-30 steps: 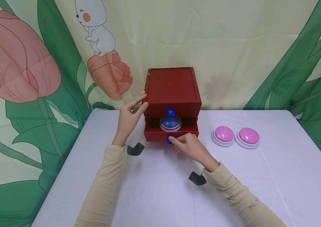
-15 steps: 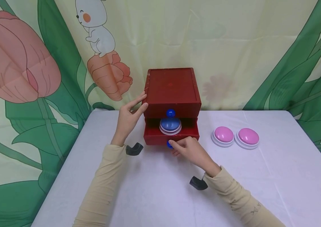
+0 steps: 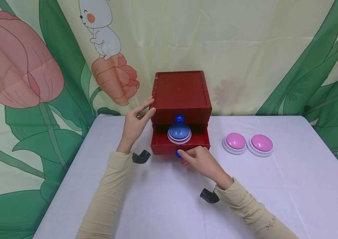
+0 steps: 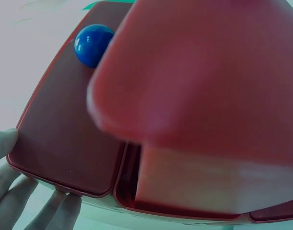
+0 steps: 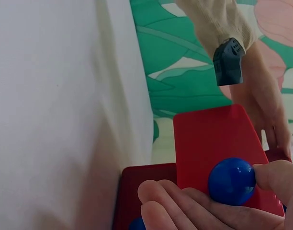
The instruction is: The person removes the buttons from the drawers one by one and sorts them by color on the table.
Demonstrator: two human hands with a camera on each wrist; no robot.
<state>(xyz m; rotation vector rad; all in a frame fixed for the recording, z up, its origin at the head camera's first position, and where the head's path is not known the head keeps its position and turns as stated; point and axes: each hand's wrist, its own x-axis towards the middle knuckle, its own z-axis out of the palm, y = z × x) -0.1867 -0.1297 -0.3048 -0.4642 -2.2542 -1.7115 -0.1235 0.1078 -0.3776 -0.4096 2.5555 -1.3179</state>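
A small red chest of drawers point(image 3: 182, 91) stands at the table's back edge. One drawer point(image 3: 160, 149) under the top one is pulled partly out. In it sits a blue dome button point(image 3: 179, 131) on a white base. My right hand point(image 3: 202, 160) pinches this drawer's round blue knob point(image 5: 231, 182) between thumb and fingers, as the right wrist view shows. My left hand point(image 3: 134, 124) rests against the chest's left side with fingers spread. The top drawer's blue knob point(image 4: 94, 45) appears in the left wrist view, where the pulled-out drawer point(image 4: 194, 76) hides much of the chest.
Two pink dome buttons point(image 3: 236, 141) on white bases stand side by side right of the chest. Another drawer front point(image 5: 146, 189) lies beyond the pulled-out one in the right wrist view. A printed curtain point(image 3: 240, 49) hangs behind the white-covered table point(image 3: 169, 202).
The drawer has slid further out toward me with my right hand on its knob. More of the blue button inside shows. My left hand has stayed in place on the chest.
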